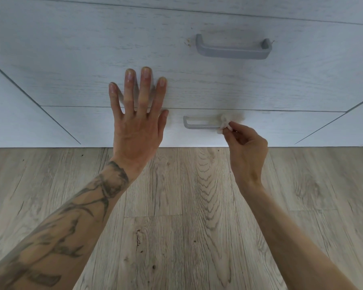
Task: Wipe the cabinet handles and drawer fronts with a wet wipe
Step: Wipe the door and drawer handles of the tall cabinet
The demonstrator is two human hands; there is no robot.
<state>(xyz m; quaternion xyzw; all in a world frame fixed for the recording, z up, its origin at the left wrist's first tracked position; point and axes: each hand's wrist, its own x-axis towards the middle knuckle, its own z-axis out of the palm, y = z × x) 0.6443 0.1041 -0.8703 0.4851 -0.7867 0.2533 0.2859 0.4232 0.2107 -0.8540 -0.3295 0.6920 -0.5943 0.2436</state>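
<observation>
Left hand (137, 120) is spread flat on the drawer fronts (92, 65), probably bracing. Right hand (246, 147) pinches a bunched wet wipe (225, 122) around the lower handle's (199, 124) right end. Upper handle (233, 48) sits untouched.

Upper handle (233, 48) above lower handle (199, 123); wipe (225, 122) at its right end.

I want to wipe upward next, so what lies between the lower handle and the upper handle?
In the head view, only bare drawer front and the seam between the two drawers separate the lower handle from the upper handle.
</observation>
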